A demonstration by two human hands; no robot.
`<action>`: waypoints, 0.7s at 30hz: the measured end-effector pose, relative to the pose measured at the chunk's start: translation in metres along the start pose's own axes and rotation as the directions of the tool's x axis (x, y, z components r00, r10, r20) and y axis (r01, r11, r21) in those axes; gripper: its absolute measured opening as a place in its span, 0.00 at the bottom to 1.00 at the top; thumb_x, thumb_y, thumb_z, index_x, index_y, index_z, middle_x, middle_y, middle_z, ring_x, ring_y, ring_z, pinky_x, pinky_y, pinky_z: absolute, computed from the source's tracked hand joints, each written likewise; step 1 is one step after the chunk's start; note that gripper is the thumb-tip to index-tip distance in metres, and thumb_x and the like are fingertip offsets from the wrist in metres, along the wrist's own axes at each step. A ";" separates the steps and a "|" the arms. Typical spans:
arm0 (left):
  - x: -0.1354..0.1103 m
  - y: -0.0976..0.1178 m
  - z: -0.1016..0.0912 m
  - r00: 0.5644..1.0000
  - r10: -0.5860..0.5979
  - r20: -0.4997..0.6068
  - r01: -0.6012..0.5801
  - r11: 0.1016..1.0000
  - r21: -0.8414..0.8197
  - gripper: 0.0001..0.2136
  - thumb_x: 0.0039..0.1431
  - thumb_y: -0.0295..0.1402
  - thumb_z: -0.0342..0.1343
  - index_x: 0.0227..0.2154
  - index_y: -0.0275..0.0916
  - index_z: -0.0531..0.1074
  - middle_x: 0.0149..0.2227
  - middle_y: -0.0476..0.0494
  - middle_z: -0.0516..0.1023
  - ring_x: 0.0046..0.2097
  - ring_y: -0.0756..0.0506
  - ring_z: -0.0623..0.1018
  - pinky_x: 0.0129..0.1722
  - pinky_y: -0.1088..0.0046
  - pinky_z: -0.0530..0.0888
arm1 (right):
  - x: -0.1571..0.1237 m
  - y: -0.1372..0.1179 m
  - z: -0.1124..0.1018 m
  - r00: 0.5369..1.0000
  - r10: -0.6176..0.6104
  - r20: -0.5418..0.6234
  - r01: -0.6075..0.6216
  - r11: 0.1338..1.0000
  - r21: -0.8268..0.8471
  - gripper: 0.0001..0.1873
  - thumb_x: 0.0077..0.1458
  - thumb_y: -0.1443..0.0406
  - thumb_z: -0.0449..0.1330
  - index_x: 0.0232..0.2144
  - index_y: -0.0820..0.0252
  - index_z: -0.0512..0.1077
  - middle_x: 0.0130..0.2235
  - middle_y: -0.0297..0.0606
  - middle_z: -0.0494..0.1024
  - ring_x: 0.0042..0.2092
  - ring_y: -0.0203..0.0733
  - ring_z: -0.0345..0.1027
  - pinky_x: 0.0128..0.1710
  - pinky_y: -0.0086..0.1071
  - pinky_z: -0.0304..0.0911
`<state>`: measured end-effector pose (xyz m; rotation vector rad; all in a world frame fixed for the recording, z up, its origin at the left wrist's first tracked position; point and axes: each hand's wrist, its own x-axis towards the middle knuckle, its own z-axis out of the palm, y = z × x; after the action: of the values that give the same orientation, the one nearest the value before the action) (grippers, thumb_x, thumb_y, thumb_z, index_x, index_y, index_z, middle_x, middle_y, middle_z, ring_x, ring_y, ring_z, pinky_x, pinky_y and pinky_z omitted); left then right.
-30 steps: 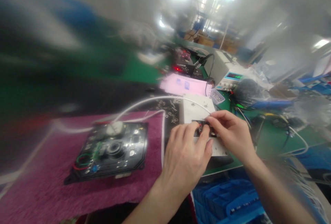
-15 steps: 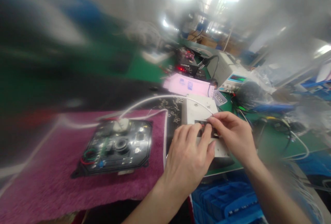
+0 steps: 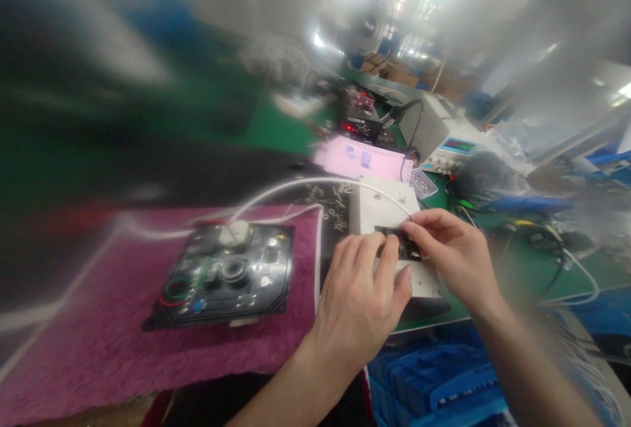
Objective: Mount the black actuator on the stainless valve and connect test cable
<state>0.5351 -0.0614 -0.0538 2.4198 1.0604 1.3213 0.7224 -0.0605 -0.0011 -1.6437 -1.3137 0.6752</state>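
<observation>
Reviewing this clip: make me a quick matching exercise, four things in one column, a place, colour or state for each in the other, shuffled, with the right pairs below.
Things:
1. White cable
2. Circuit unit
3. Left hand
4. Crate

Places, colours or states:
A. Blue, near the picture's bottom edge
B. Lying on the purple cloth
C. At the black piece on the white block
D. Arched, running to the right hand

Pairs: 1-D, 2-B, 3-C, 4-A

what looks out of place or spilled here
The small parts look possibly spilled: they lie loose and scattered on the black mat beside the white block, not in any container.
</observation>
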 end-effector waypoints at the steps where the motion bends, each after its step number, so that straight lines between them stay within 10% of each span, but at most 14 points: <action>1: 0.000 0.000 0.000 1.000 0.000 0.001 0.000 1.000 -0.001 0.20 0.70 0.33 0.60 0.61 0.30 0.73 0.52 0.33 0.77 0.53 0.37 0.75 0.58 0.53 0.77 | 0.000 0.001 0.000 1.000 -0.003 0.001 0.003 1.000 0.001 0.16 0.58 0.54 0.74 0.40 0.58 0.81 0.35 0.36 0.83 0.31 0.34 0.72 0.29 0.26 0.65; 21: 0.002 0.001 -0.001 1.000 -0.013 0.010 0.013 1.000 -0.005 0.18 0.71 0.34 0.59 0.60 0.31 0.73 0.50 0.35 0.77 0.53 0.37 0.75 0.57 0.54 0.77 | 0.006 -0.006 -0.003 0.993 -0.040 0.112 0.049 0.996 -0.078 0.16 0.58 0.56 0.73 0.43 0.58 0.77 0.30 0.32 0.76 0.27 0.32 0.61 0.27 0.28 0.56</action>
<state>0.5360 -0.0607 -0.0513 2.4087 1.0678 1.3054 0.7238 -0.0554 0.0061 -1.6560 -1.4704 0.7024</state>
